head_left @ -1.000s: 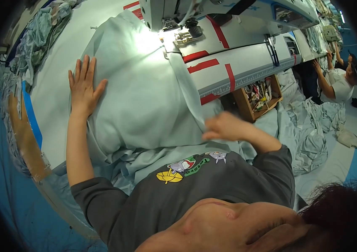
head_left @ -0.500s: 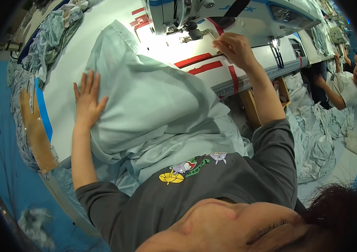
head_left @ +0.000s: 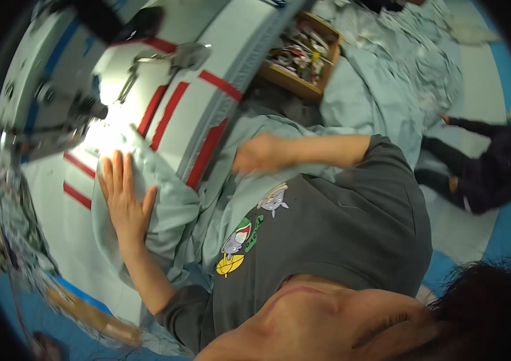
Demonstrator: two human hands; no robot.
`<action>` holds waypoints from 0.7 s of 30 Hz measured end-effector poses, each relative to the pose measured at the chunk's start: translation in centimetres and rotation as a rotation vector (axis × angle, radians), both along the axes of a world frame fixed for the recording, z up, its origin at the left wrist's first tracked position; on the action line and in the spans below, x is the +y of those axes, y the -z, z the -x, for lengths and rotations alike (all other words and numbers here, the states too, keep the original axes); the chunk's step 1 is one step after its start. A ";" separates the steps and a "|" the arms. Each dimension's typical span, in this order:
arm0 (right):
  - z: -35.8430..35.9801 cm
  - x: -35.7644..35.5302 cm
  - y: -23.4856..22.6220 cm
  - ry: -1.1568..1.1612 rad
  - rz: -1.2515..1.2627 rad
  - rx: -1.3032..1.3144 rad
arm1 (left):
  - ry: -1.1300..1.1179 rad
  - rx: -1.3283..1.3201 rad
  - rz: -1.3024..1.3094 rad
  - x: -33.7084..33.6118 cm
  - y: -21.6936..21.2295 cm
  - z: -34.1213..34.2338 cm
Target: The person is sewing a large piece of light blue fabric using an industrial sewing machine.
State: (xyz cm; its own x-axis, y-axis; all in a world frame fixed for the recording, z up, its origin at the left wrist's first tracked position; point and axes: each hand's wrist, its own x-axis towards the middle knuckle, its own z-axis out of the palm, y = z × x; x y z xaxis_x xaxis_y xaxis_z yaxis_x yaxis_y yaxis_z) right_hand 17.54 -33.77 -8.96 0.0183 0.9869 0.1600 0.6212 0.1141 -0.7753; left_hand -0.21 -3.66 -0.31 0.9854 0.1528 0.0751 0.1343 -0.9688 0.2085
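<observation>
Pale green cloth (head_left: 171, 219) lies gathered on the white sewing table (head_left: 66, 225), one edge reaching the brightly lit needle area of a sewing machine (head_left: 84, 111). Flat on that cloth rests my left hand (head_left: 126, 207), fingers stretched toward the needle area. Glare hides the needle and the presser foot. My right hand (head_left: 262, 153) is over the cloth hanging off the table's near edge, in front of my shirt. Motion blurs its fingers, so I cannot see whether it grips the cloth.
Red tape strips (head_left: 170, 114) mark the machine bed beside a ruler edge (head_left: 249, 51). Below sits an open wooden drawer (head_left: 303, 78) of small tools. A heap of pale cloth (head_left: 375, 96) covers the floor at right, where another person (head_left: 487, 162) in dark clothes stands.
The view has turned toward the right. My left hand has moved with the cloth close to the needle area. My right hand has come down from beside the machine head to the cloth.
</observation>
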 end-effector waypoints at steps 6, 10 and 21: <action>-18.3 -13.0 11.4 1.505 0.376 -0.060 | 0.057 -0.005 -0.060 -0.6 -1.2 -0.4; -22.0 -16.6 18.0 1.303 0.629 -0.283 | 0.073 -0.077 -0.029 -0.2 -1.1 -0.5; -23.8 -15.6 20.8 1.145 0.511 0.059 | 0.136 -0.140 0.036 -0.7 -1.5 -0.9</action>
